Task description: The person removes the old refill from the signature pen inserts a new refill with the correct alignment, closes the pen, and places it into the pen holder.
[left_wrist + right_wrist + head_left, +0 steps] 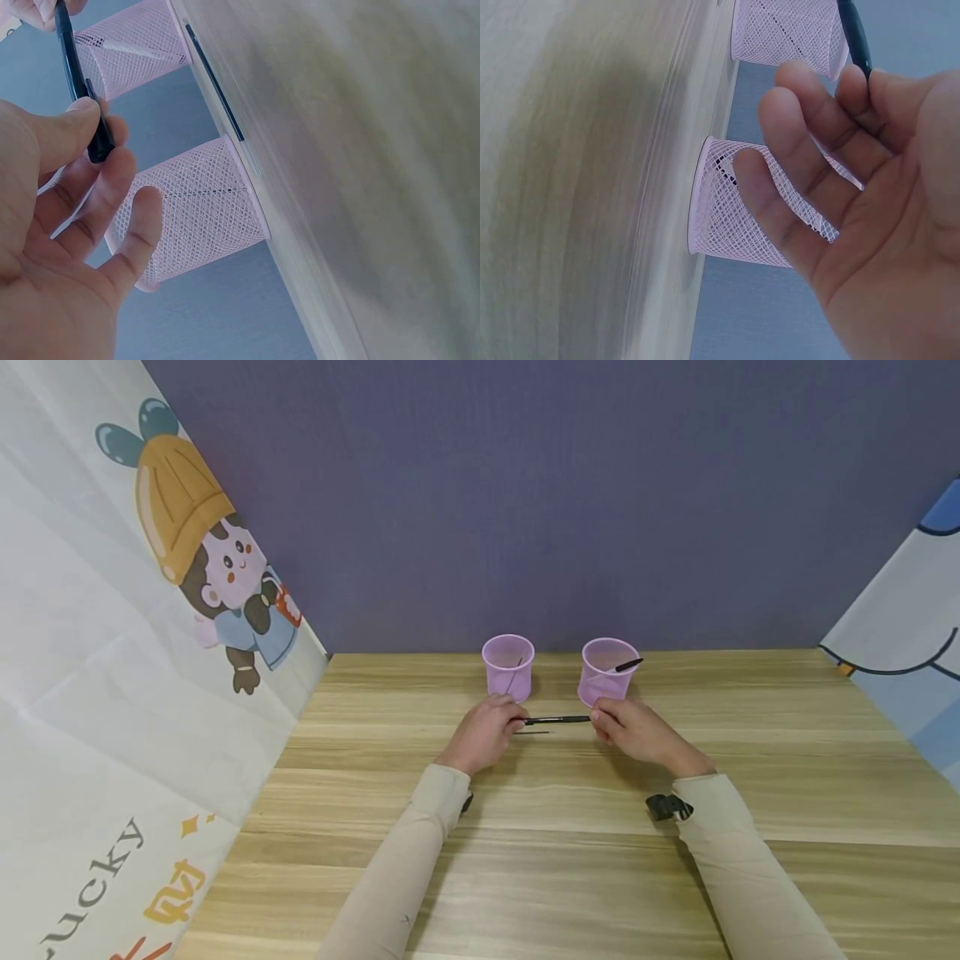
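A black pen [557, 720] is held level above the table between both hands. My left hand [483, 732] pinches its clip end between thumb and fingers; the clip [91, 88] shows in the left wrist view. At the other end, my right hand [633, 728] pinches the barrel, its other fingers spread loosely in the right wrist view. A thin dark stick, like a pen refill [532, 732], lies on the table just below the pen. Behind the hands stand two pink mesh cups: the left cup [498, 682] and the right cup [592, 687].
Another thin dark stick [515, 673] leans inside the left cup. A pale pen with a black end [630, 665] leans out of the right cup. The wooden table [570, 877] meets a dark blue-grey panel [555, 510] behind the cups. A printed white sheet [97, 610] borders the left side.
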Demonstrator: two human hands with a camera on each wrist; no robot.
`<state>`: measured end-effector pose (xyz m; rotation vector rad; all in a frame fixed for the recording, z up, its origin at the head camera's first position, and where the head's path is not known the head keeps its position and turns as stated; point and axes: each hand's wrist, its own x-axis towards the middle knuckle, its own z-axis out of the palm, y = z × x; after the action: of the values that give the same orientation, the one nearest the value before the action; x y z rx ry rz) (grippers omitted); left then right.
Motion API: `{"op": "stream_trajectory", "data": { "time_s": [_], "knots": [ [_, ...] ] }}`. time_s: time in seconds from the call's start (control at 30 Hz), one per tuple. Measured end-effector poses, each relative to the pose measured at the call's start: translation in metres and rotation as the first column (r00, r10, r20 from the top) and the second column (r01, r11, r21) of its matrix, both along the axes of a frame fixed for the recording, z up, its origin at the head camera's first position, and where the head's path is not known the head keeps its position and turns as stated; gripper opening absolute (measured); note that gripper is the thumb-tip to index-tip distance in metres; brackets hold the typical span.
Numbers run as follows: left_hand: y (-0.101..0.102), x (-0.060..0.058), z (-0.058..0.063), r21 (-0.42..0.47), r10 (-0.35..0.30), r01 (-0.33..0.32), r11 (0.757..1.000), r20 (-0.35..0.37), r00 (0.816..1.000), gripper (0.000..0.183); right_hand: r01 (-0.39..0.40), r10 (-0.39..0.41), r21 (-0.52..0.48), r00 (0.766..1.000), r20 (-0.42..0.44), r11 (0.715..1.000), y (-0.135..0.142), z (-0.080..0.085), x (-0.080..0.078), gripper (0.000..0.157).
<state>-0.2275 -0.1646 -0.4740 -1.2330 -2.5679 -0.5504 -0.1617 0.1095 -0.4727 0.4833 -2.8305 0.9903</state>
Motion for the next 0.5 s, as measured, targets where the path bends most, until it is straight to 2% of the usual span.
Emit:
{"op": "stream_trajectory", "data": {
  "time_s": [0.5],
  "knots": [
    [0.0007,0.0003,0.0016,0.003,0.005,-0.005,1.000,0.001,1.000,0.014,0.024,-0.025,0.010,0.998,0.051,1.000,-0.0005,0.0016,0.0014,0.033]
  ]
}}
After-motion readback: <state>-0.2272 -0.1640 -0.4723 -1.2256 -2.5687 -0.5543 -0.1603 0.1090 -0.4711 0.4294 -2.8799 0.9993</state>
